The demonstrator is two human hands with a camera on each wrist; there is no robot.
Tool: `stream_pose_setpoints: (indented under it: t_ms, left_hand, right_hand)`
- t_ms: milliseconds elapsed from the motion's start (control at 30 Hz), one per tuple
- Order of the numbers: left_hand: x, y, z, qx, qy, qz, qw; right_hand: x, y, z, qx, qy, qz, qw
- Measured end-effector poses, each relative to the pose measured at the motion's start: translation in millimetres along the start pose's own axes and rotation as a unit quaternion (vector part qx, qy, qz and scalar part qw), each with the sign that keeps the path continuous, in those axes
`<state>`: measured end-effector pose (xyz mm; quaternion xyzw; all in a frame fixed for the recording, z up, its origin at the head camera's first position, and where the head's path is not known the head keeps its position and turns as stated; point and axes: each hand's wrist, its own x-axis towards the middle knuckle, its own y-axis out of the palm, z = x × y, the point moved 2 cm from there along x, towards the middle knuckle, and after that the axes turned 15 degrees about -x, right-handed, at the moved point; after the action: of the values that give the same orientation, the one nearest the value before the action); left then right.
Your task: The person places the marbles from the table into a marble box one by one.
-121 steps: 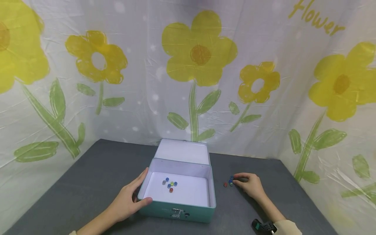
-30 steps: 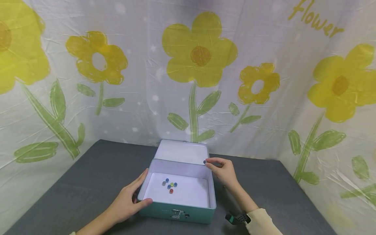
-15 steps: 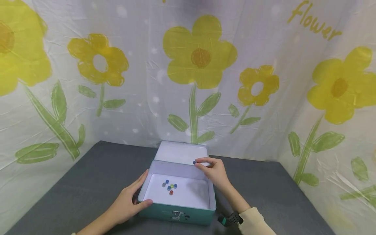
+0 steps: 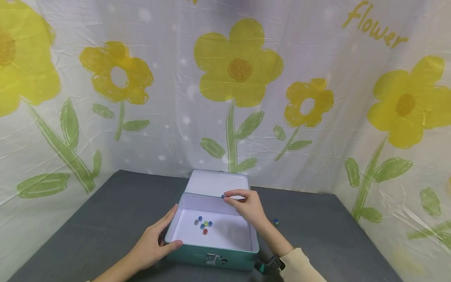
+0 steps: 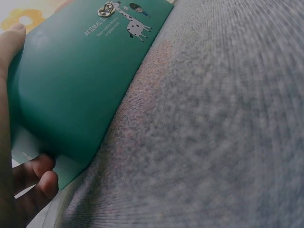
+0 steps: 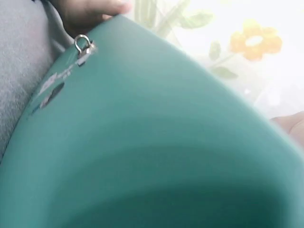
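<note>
A green tin box (image 4: 211, 259) with a white inside stands with its lid (image 4: 218, 183) tipped back. Several small beads, blue, grey, yellow-green and one red (image 4: 205, 232), lie on its floor. My left hand (image 4: 151, 241) grips the box's left side, thumb over the front rim; in the left wrist view its fingers (image 5: 35, 175) touch the green wall. Thumb and forefinger of my right hand (image 4: 248, 205) pinch a small blue bead (image 4: 223, 196) above the box's back part. The right wrist view shows mostly the green wall (image 6: 142, 118) and a metal clasp (image 6: 82, 45).
A few small beads (image 4: 276, 222), blue and green, lie on the dark tabletop (image 4: 317, 231) right of the box, beside my right forearm. Behind the table hangs a white curtain (image 4: 169, 129) with yellow flowers. A dark band (image 4: 273, 263) is around my right wrist.
From beside the beads on the right, my right hand has moved left over the box with a blue bead pinched. My left hand keeps its grip on the box.
</note>
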<state>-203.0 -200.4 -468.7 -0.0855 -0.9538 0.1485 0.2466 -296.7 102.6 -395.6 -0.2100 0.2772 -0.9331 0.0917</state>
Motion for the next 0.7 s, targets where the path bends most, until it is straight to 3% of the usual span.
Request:
stream_pose_setpoints:
  t_ms: [267, 700]
  left_hand:
    - [0.2, 0.5, -0.4, -0.004, -0.002, 0.002, 1.0000]
    - [0.3, -0.3, 3.6, 0.012, 0.005, -0.006, 0.9999]
  right_hand:
    - [1.3, 10.7, 6.4, -0.003, -0.001, 0.028, 0.9996]
    - [2.4, 13.1, 4.2, -0.043, 0.018, 0.013, 0.9988]
